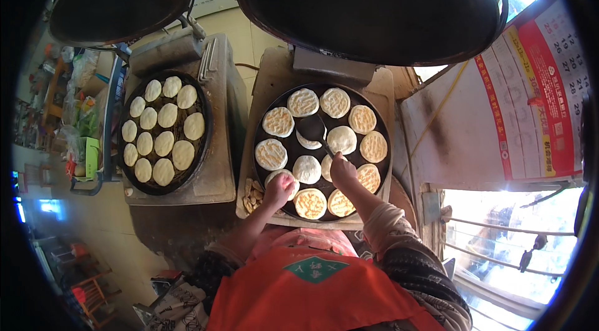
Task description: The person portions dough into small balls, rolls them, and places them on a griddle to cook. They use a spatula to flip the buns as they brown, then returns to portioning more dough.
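Note:
My right hand grips the handle of a dark spatula, whose blade lies over a pale flatbread in the right-hand round griddle. My left hand is above or on a flatbread at the griddle's lower left edge, fingertips close together; whether it holds anything cannot be told. Several browned flatbreads lie around the griddle's rim, and paler ones are near its middle. The hand and forearm on the right partly cover some breads.
A second round griddle with several pale dough rounds stands to the left. Raised lids hang behind both griddles. Brown pieces lie at the right stove's front left corner. A wall with a calendar is on the right.

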Demonstrator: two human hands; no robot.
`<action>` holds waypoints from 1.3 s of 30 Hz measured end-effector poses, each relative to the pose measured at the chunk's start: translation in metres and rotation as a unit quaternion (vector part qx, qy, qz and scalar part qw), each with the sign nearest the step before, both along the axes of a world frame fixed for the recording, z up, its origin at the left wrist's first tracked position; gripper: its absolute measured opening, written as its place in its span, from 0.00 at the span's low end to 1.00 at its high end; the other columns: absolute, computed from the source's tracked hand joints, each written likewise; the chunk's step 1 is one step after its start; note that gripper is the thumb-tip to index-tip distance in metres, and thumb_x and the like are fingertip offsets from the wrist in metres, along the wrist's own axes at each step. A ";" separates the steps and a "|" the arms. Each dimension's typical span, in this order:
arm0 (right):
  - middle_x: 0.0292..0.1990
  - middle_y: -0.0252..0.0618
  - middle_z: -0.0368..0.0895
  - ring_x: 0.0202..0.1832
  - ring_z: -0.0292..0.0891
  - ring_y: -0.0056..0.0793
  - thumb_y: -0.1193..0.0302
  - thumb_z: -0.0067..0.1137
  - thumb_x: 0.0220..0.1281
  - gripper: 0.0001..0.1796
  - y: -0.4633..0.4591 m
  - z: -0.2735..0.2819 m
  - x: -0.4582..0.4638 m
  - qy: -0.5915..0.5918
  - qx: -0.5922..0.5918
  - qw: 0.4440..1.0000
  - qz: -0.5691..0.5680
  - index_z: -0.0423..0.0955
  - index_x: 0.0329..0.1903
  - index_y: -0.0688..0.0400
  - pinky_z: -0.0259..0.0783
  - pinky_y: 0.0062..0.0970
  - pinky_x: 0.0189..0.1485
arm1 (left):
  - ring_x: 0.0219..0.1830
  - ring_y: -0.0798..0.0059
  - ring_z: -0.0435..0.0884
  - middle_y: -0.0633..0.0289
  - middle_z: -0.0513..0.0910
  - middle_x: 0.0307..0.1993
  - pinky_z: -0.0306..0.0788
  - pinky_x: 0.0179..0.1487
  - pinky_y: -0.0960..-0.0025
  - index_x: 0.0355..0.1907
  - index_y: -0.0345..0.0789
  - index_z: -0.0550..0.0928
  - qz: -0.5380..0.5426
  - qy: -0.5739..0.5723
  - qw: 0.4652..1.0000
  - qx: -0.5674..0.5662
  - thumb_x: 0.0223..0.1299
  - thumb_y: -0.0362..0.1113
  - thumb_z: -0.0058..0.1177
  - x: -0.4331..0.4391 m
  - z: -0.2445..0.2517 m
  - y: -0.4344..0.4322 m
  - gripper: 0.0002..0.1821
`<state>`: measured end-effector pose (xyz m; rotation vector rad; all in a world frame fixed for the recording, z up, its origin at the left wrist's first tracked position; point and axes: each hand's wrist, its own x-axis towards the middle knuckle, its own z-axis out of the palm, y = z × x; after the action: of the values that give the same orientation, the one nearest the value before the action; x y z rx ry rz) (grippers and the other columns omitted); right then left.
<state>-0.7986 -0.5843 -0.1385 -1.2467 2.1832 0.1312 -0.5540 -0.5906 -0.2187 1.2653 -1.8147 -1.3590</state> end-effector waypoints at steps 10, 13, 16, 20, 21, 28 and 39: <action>0.36 0.60 0.83 0.42 0.81 0.60 0.66 0.42 0.72 0.13 0.031 -0.001 0.002 -0.017 -0.063 0.996 -0.059 0.63 0.48 0.64 0.75 0.52 0.44 | 0.54 0.50 0.76 0.46 0.75 0.45 0.73 0.57 0.56 0.45 0.30 0.71 -0.071 -0.344 0.935 0.042 0.41 0.44 0.74 -0.079 -0.004 -0.063 0.33; 0.33 0.66 0.80 0.40 0.77 0.67 0.64 0.47 0.71 0.16 0.074 0.008 0.003 -0.045 -0.122 0.983 -0.131 0.61 0.46 0.66 0.72 0.56 0.42 | 0.46 0.53 0.78 0.51 0.78 0.36 0.73 0.52 0.58 0.35 0.33 0.75 -0.112 -0.309 0.943 0.060 0.36 0.47 0.76 -0.080 -0.003 -0.070 0.29; 0.33 0.69 0.79 0.40 0.77 0.68 0.63 0.50 0.70 0.17 0.111 0.027 0.003 -0.057 -0.149 0.973 -0.170 0.63 0.44 0.67 0.71 0.57 0.43 | 0.37 0.55 0.77 0.55 0.77 0.32 0.71 0.43 0.56 0.30 0.36 0.74 -0.092 -0.165 0.974 -0.125 0.31 0.50 0.78 -0.078 0.018 -0.058 0.30; 0.32 0.68 0.79 0.39 0.77 0.68 0.61 0.50 0.70 0.19 0.132 0.034 0.021 -0.053 -0.145 0.973 -0.172 0.60 0.47 0.66 0.71 0.57 0.41 | 0.37 0.57 0.77 0.57 0.77 0.31 0.70 0.42 0.58 0.30 0.36 0.73 -0.142 -0.128 0.970 -0.150 0.33 0.48 0.78 -0.046 0.042 -0.038 0.29; 0.31 0.67 0.80 0.38 0.77 0.68 0.61 0.50 0.70 0.19 0.129 0.037 0.028 -0.057 -0.132 0.975 -0.167 0.60 0.47 0.66 0.71 0.57 0.40 | 0.36 0.57 0.77 0.57 0.77 0.30 0.70 0.41 0.58 0.28 0.35 0.74 -0.139 -0.117 0.972 -0.150 0.39 0.46 0.76 -0.032 0.040 -0.035 0.25; 0.38 0.57 0.85 0.43 0.84 0.54 0.68 0.40 0.71 0.13 0.123 -0.032 0.067 0.013 0.041 0.999 -0.034 0.63 0.51 0.64 0.80 0.46 0.42 | 0.31 0.66 0.81 0.59 0.81 0.28 0.74 0.37 0.65 0.31 0.34 0.77 -0.079 -0.052 0.994 -0.047 0.50 0.36 0.69 0.065 0.046 0.010 0.14; 0.41 0.60 0.84 0.45 0.83 0.55 0.67 0.42 0.71 0.14 0.097 0.014 0.084 -0.004 0.007 0.994 -0.109 0.64 0.51 0.64 0.79 0.45 0.45 | 0.30 0.82 0.76 0.68 0.80 0.28 0.72 0.37 0.76 0.37 0.34 0.79 -0.068 -0.084 0.993 0.039 0.59 0.34 0.64 0.105 0.031 0.023 0.09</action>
<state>-0.7147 -0.4874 -0.1249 -0.9919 2.2903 0.0531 -0.4487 -0.5672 -0.1874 1.3536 -2.0105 -1.4467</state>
